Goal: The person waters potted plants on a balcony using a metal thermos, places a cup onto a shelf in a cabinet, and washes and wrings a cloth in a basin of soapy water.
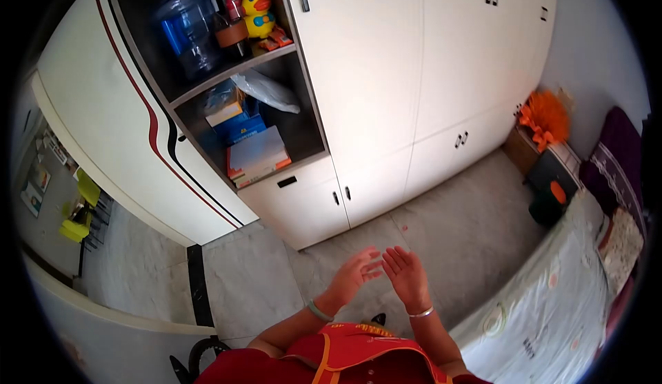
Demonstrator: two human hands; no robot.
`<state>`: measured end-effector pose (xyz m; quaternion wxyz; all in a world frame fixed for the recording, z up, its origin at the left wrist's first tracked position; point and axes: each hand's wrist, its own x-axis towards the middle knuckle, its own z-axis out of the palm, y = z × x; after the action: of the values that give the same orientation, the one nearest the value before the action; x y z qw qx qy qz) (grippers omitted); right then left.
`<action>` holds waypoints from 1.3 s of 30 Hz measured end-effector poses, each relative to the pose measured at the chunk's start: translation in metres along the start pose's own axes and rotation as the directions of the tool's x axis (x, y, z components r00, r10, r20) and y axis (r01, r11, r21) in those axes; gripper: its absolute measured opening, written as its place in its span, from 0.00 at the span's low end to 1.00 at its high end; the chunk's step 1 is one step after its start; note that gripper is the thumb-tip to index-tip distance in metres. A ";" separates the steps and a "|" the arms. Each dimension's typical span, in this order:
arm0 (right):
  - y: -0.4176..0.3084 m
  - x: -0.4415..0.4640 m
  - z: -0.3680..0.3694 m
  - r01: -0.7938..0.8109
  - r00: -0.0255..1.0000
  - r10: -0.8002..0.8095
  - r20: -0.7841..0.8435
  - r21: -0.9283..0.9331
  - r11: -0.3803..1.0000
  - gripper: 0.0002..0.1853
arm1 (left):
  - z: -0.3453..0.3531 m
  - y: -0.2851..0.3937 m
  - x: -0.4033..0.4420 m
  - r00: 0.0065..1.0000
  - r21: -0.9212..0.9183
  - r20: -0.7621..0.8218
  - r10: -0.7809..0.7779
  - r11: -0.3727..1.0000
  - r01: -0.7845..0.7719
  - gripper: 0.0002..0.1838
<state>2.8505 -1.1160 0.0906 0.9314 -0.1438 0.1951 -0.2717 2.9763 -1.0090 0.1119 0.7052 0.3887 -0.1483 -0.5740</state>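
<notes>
While hands (pixel 408 275) hover above floor (pixel 458 201), cabinet (pixel 376 74) ahead, mattress (pixel 531 308) right.

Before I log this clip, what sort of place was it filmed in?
Probably a bedroom in a home: tall white flat-fronted cupboards line the wall, what looks like a pale, shiny-covered bed stands opposite, and dark open shelves hold a yellow toy duck.
</notes>
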 end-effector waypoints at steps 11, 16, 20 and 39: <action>-0.077 0.108 -0.035 0.200 0.959 -0.183 -0.217 0.060 0.978 0.19 | 0.015 0.004 0.178 0.945 0.070 0.047 -0.325 0.944 0.321 0.25; -0.098 0.176 -0.071 0.385 0.893 -0.356 -0.276 0.059 0.921 0.20 | 0.003 -0.007 0.288 0.854 0.265 0.161 -0.494 0.855 0.445 0.24; -0.105 0.230 -0.106 0.412 0.837 -0.351 -0.419 0.060 0.909 0.18 | -0.010 -0.018 0.361 0.767 0.404 0.184 -0.615 0.758 0.511 0.20; 0.001 0.490 -0.575 -0.398 0.779 -0.261 -0.570 -0.771 0.497 0.19 | -0.356 -0.421 0.591 0.812 0.855 -0.284 -0.510 0.249 0.455 0.27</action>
<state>2.9773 -1.4842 -0.5568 0.6207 -0.4823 0.6049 -0.1274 3.0924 -1.4378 -0.5635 0.1712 0.7122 -0.3216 -0.6000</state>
